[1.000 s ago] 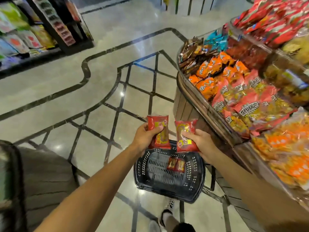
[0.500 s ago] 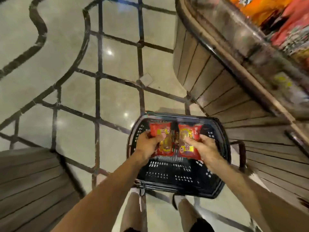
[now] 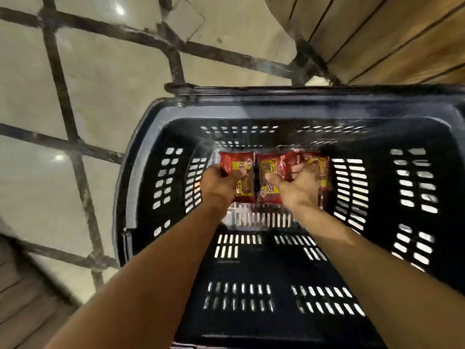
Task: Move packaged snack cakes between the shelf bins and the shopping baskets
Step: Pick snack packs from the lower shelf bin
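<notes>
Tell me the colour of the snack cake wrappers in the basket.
The snack cake wrappers are red with yellow label patches, seen in the head view.

Floor [image 3: 105,79]: glossy pale beige stone, filling the upper left and left of the frame, crossed by dark inlaid bands [image 3: 57,71] forming a lattice. Two bright ceiling-light reflections [image 3: 120,10] on the polish, upper left and mid left. Wooden slatted panelling [image 3: 377,36], warm brown, upper right. Darker wooden planks [image 3: 22,311], blurred, lower left corner.
</notes>
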